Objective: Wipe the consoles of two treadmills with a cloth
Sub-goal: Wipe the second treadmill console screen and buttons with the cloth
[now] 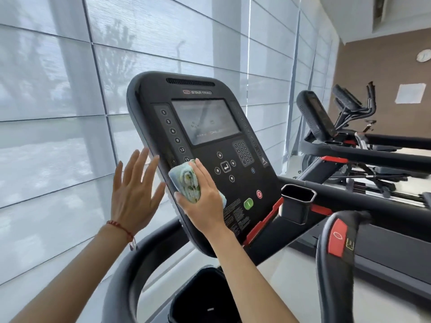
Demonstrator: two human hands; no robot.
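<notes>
Pressing the folded cloth (186, 183) flat under my right hand (205, 206) on the Star Trac console (210, 127), lower left, fingers together for even pressure; left hand (134, 194), fingers spread, steadies the edge.

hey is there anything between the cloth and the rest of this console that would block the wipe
Nothing visible does. The right hand presses the folded cloth flat on the console's lower left. The panel's keys and screen lie open. The left hand is at the console's left edge, off the face.
</notes>
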